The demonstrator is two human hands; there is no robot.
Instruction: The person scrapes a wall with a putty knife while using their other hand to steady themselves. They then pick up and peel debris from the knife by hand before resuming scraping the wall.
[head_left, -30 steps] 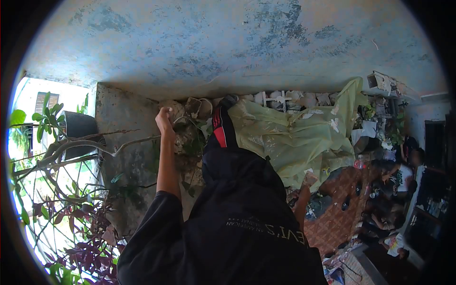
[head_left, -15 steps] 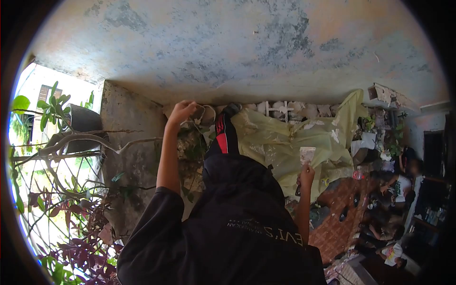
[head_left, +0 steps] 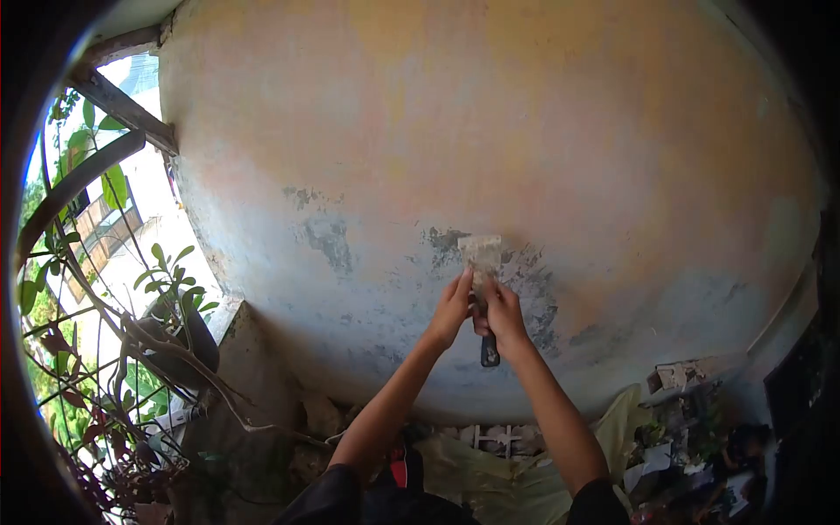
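Note:
A paint scraper (head_left: 480,252) with a wide, whitish-smeared blade and a black handle is in both my hands. My right hand (head_left: 504,317) is closed around it where the blade meets the handle, and the handle's end sticks out below. From the other side my left hand (head_left: 452,309) grips the same spot, its fingertips at the lower blade. The blade's top edge is up against the wall (head_left: 542,175), over a dark patch (head_left: 444,243) of flaked paint. Peeling grey patches spread around it, and pinkish-yellow paint covers the wall higher up.
To the left, a potted plant (head_left: 188,341) and bare branches stand by a metal grille (head_left: 66,385). Below me lie a yellow-green sheet (head_left: 464,477) and a white lattice piece (head_left: 499,440). People (head_left: 744,490) are at the lower right.
My view has tilted up to the wall. The scraper, held low in my right hand before, is now raised to the wall. My left hand has moved from the far left to join it.

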